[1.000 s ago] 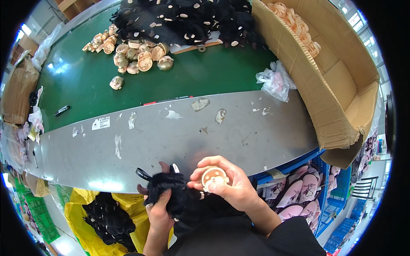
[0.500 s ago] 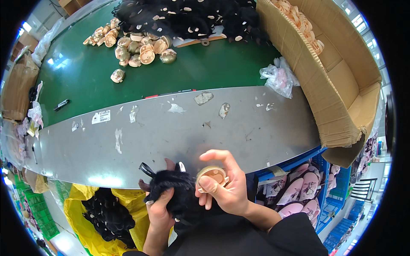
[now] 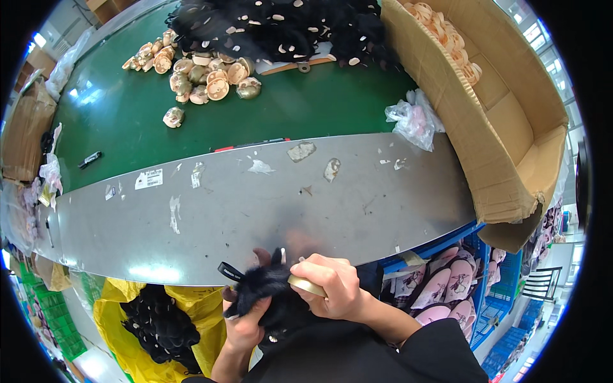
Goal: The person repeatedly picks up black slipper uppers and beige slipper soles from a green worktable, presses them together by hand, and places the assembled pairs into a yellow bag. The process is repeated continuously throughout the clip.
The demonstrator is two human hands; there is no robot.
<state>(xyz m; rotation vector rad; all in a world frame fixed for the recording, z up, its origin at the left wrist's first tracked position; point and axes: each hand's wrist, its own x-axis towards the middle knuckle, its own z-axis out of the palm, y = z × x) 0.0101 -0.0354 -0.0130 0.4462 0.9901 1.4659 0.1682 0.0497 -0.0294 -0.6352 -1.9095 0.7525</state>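
Observation:
My left hand [image 3: 244, 329] is closed on a black plush head [image 3: 263, 285] with small brown horns and a black strap loop [image 3: 230, 271]. My right hand [image 3: 337, 286] grips a round plastic shell [image 3: 308, 285], its fingers curled over it. The gold-toned side of the shell faces me, and its edge sits against the right side of the plush. How far it goes into the fabric is hidden. Both hands are low in the picture, just in front of the grey metal table edge [image 3: 211, 236].
Several peach and gold shells [image 3: 218, 88] lie on the green surface [image 3: 306, 108], below a heap of black plush pieces [image 3: 281, 29]. An open cardboard box [image 3: 485, 121] with peach parts stands right. A yellow bag [image 3: 207, 319] holds black plush; a blue crate [image 3: 480, 281] holds pink printed pieces.
My right hand has turned over and closed round the shell, bringing it left against the plush. The shell's hollow side no longer shows. My left hand keeps its grip.

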